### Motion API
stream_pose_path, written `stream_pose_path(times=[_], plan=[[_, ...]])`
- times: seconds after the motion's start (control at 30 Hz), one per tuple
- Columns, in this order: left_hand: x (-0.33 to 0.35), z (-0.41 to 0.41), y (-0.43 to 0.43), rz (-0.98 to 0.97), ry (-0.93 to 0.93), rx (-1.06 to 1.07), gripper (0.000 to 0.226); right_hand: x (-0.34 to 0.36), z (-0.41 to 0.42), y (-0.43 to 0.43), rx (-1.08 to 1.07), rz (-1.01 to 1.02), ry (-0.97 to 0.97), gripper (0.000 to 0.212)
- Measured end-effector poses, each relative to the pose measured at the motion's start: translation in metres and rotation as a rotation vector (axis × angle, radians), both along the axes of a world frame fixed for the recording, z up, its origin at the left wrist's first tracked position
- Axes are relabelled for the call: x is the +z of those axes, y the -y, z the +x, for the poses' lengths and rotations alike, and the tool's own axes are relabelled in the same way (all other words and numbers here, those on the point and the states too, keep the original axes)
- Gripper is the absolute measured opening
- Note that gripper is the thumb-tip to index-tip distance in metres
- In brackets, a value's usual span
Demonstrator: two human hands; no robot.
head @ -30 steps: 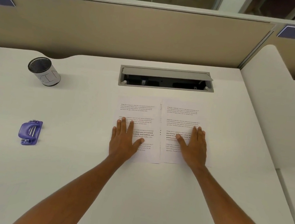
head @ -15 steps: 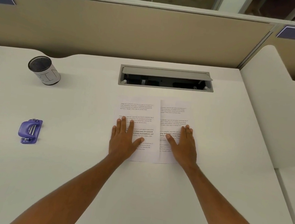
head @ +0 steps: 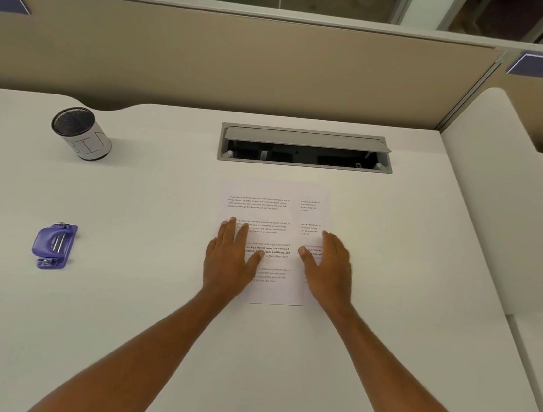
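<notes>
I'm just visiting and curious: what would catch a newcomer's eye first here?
Two bare hands lie flat at the middle of the white desk: the left hand on the top sheet of printed paper, the right hand on the lower sheet peeking out beside it. A purple hole punch lies far to the left, a mesh cup beyond it.

mid-frame on the desk (head: 150, 293), the left sheet (head: 262, 211) overlaps the right sheet (head: 313, 217), the left hand (head: 227, 262) on one, the right hand (head: 328, 271) on the other. above them lies the cable tray (head: 305, 140); cup (head: 82, 134) upper left, hole punch (head: 53, 245) at left.
</notes>
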State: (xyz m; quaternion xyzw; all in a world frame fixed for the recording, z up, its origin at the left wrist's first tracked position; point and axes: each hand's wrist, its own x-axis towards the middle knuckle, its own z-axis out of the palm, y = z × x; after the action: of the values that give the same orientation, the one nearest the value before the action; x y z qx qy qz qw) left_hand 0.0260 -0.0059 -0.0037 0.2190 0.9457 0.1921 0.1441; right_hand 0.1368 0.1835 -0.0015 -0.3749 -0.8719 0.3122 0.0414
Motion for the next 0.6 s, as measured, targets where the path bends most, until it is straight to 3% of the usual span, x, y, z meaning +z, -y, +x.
stream_pose_path(times=[0.17,0.6], plan=[[0.01,-0.001,-0.001,0.027,0.05,0.194,0.076,0.006,0.001,-0.027,-0.116,0.08,0.181,0.063],[0.01,0.001,-0.02,0.108,0.166,0.076,0.076,0.011,-0.016,-0.007,-0.045,0.005,0.149,0.06]])
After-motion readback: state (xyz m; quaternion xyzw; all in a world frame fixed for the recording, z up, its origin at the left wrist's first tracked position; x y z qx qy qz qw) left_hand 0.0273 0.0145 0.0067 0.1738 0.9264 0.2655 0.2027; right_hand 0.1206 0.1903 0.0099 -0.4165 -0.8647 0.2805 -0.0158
